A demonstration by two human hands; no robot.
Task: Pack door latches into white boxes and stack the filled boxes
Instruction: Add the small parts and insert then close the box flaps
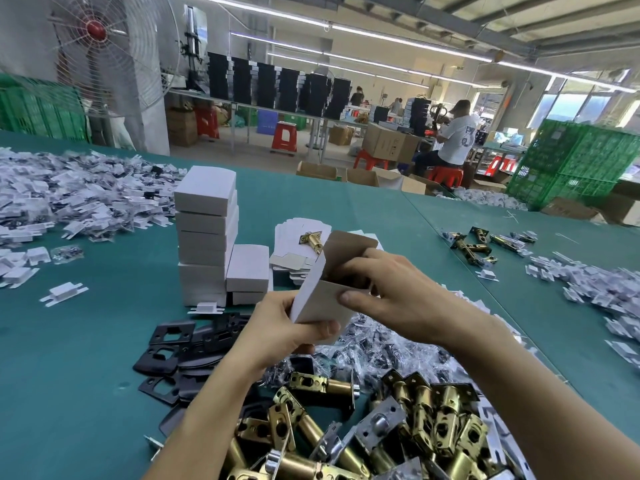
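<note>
Green table (86,358): left hand (287,327) grips white box (318,303); right hand (391,292) pinches its rim, fingertips seemingly inside.

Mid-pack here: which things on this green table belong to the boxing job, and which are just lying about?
In the job: open white cardboard box, held by left hand and right hand; heap of brass door latches; stack of closed white boxes; flat white box blanks.
Lying about: black metal plates; white plastic pieces; green plastic crates; wire-caged fan.
</note>
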